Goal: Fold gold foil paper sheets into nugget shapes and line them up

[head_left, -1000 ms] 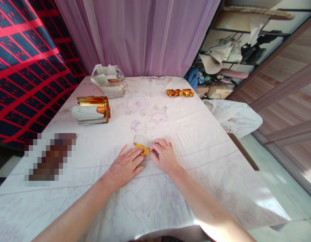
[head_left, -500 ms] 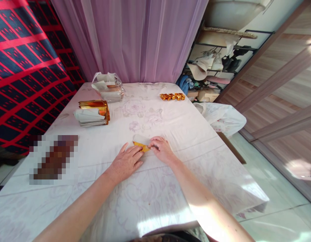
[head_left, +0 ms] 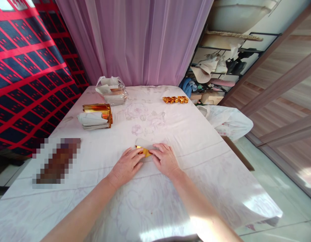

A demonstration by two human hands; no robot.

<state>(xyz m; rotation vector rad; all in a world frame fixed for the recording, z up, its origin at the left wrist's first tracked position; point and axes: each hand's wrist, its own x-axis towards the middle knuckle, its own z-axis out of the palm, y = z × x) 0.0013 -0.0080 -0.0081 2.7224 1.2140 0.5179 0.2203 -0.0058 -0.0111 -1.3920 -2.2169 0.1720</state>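
Gold paper [head_left: 144, 152] lies mid-table, pinned flat under open left hand [head_left: 126, 164] and right hand [head_left: 166, 160], bare tablecloth [head_left: 185, 134] around.

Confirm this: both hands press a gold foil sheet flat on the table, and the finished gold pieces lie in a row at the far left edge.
Not quite. The head view shows the row of gold pieces at the far right edge. Both the left hand and right hand do press the gold foil sheet on the table.
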